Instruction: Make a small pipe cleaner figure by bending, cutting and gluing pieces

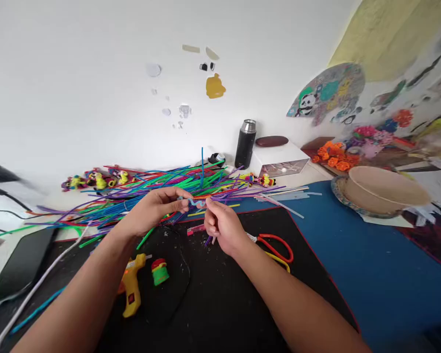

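Note:
A short, wavy light-blue pipe cleaner (196,202) stretches between my two hands above the black mat. One end is pinched in the fingers of my left hand (163,206). My right hand (223,224) closes thumb and fingers on the other end. Just below my right hand, purple stem ends (208,240) show; whether they are held or lie on the mat I cannot tell. Behind both hands spreads a large heap of coloured pipe cleaners (183,181). A small red, yellow and green piece (159,272) stands on the mat below.
Near my left forearm lies a yellow glue gun (131,284). Red-handled scissors (279,245) are partly behind my right forearm. A black flask (245,144) and white box (279,158) stand by the wall. Glue sticks (282,205) and a bowl (385,189) are at right.

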The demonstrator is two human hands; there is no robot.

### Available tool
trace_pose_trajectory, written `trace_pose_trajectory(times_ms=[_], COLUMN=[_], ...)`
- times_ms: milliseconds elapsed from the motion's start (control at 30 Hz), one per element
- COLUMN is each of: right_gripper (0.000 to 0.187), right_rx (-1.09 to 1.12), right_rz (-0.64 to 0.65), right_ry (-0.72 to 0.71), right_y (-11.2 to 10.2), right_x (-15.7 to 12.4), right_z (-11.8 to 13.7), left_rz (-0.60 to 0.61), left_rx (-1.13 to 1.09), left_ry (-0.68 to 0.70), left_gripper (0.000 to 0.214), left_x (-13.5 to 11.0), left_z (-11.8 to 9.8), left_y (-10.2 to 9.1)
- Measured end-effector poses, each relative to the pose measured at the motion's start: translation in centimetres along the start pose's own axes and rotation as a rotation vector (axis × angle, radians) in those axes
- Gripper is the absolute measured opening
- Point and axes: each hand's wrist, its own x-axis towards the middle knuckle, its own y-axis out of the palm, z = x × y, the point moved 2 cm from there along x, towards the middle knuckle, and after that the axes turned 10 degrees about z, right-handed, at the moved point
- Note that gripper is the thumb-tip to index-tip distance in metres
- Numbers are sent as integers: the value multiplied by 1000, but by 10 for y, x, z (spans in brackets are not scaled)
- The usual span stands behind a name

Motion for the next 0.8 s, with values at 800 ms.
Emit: trace_pose_trajectory(times_ms=[800], right_gripper=[44], right_rx=[-3], right_rz=[-26], right_ry=[20], right_y=[1], right_x=[0], right_z=[-5], left_rz=[74], left_rx=[-47], left_ry=[12], left_gripper=[46], left_x=[6], left_z=[9], left_y=[7])
